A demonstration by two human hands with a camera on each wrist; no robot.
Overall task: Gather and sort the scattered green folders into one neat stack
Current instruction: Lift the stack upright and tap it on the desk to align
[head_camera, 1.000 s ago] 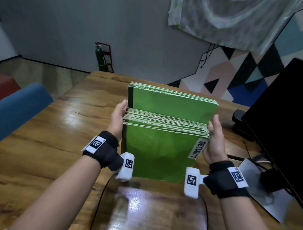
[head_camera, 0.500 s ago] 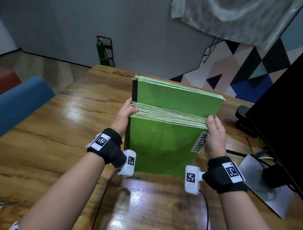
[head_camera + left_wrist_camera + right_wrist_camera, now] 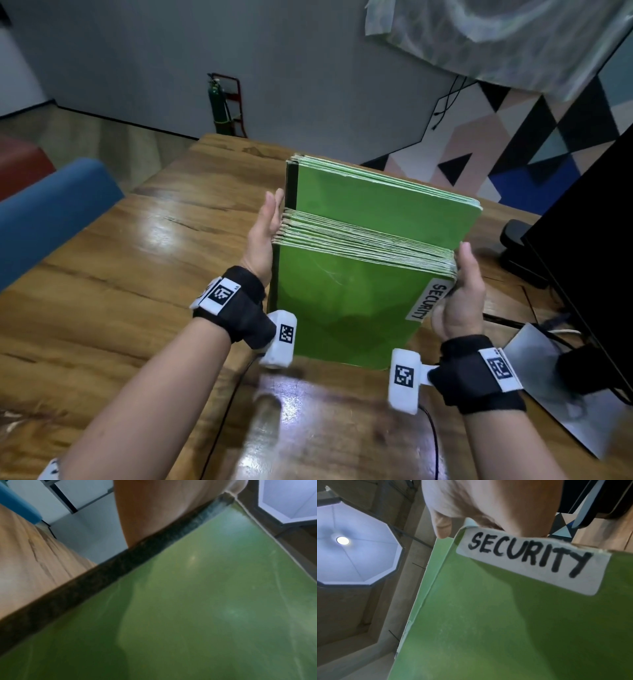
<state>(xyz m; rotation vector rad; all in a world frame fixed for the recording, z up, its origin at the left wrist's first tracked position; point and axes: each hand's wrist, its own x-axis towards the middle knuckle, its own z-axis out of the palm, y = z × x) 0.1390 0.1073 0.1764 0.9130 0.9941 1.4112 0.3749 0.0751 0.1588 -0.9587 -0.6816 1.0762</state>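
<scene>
A thick stack of green folders (image 3: 342, 308) stands on edge on the wooden table (image 3: 120, 291). Its taller rear folders rise above the shorter front ones. The front cover carries a white "SECURITY" label (image 3: 426, 301) (image 3: 530, 558). My left hand (image 3: 265, 233) presses flat against the stack's left, black-spined side, fingers straight. My right hand (image 3: 460, 291) holds the right edge, thumb on the front cover by the label. The left wrist view shows the green cover (image 3: 205, 601) and my palm (image 3: 154, 507). The right wrist view shows the cover (image 3: 505, 628) under my hand (image 3: 488, 500).
A black monitor (image 3: 589, 240) stands at the right, with its base and cables behind the stack. A grey sheet (image 3: 548, 394) lies near my right wrist. A blue chair back (image 3: 51, 205) is at the table's left edge. A thin cable (image 3: 222, 411) runs under my left arm.
My left fingers, curled over the front folders' top half a second ago, now lie straight against the stack's left side. The right hand stays at the right edge.
</scene>
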